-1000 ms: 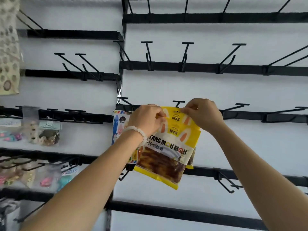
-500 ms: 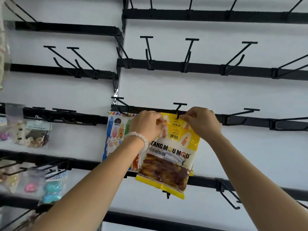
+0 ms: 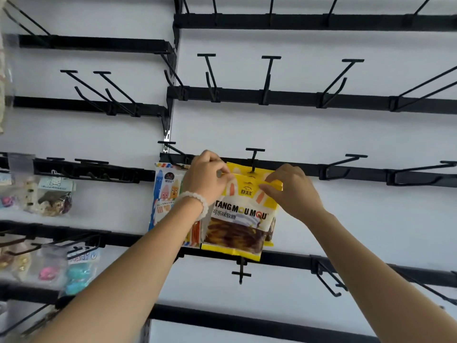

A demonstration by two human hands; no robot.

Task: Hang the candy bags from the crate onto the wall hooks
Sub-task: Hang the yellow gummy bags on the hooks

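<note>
A yellow candy bag (image 3: pixel 241 219) with dark sweets showing through its window hangs flat against the white wall. Its top edge sits at a black T-ended wall hook (image 3: pixel 254 158), whose rod passes through the bag's top. My left hand (image 3: pixel 207 175), with a white bead bracelet at the wrist, pinches the bag's upper left corner. My right hand (image 3: pixel 288 188) pinches its upper right edge. A second yellow bag shows just behind it. A white-and-blue candy bag (image 3: pixel 164 199) hangs on the hook to the left. The crate is out of view.
Black rails (image 3: pixel 296 97) with several bare hooks run across the wall above, to the right and below. A bare hook (image 3: pixel 241 273) juts out just under the yellow bag. Small clear packets of trinkets (image 3: pixel 53 199) hang at the left.
The yellow bag has straightened and now hangs square on the hook. My right hand has slid down to the bag's upper right edge. The view has tilted upward slightly.
</note>
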